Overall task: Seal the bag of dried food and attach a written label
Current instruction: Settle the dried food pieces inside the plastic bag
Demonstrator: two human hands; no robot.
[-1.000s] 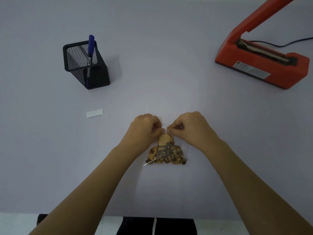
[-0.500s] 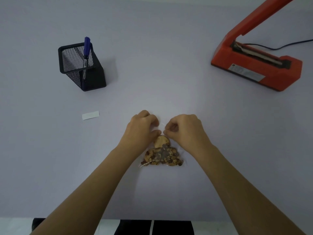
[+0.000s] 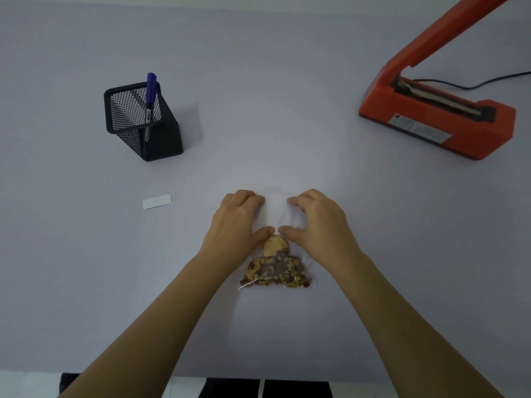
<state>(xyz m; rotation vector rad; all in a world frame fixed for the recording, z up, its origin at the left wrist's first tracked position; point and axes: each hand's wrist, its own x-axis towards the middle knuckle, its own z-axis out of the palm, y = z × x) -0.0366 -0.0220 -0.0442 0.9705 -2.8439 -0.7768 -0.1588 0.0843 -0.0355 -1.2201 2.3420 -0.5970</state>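
Your two hands meet at table centre, palms down, forearms reaching in from the near edge w/ wrists roughly level. Your left hand and right hand press on the empty far part of the clear bag, fingers spread and arched onto the film, thumbs nearly touching each other just beyond the dried food. Neither hand is closed in a fist; whether the thumbs pinch the plastic or only press it flat can't be told. The bag lies flat on the pale table, its brown contents bunched at the near end, between your wrists. The white label sits to the left, well apart from the bag. Far left, a blue marker stands in the black mesh holder. Far right, the orange heat sealer, arm raised.
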